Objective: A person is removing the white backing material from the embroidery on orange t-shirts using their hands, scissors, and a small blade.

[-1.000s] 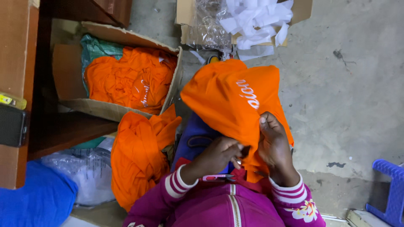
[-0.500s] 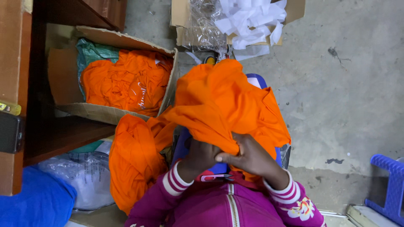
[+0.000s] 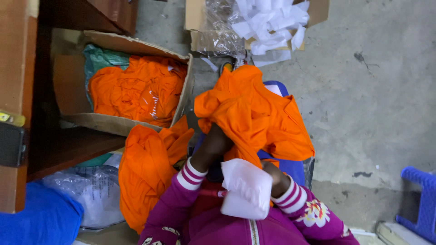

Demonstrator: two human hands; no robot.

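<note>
Left hand (image 3: 213, 143) under orange garment (image 3: 254, 113), right hand (image 3: 272, 174) seemingly behind white wad (image 3: 245, 188).

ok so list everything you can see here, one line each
orange garment: one, orange, bunched over the lap
white folded piece: one, white, near the chest
cardboard box: one, brown, upper left, holds orange garments
orange pile: one, orange, left of the lap
second box: one, brown, top, with clear plastic and white paper scraps
blue stool: one, blue, lower right
plastic bag: one, clear, lower left
blue cloth: one, blue, bottom left
left hand: under the orange garment
right hand: behind the white folded piece
</note>
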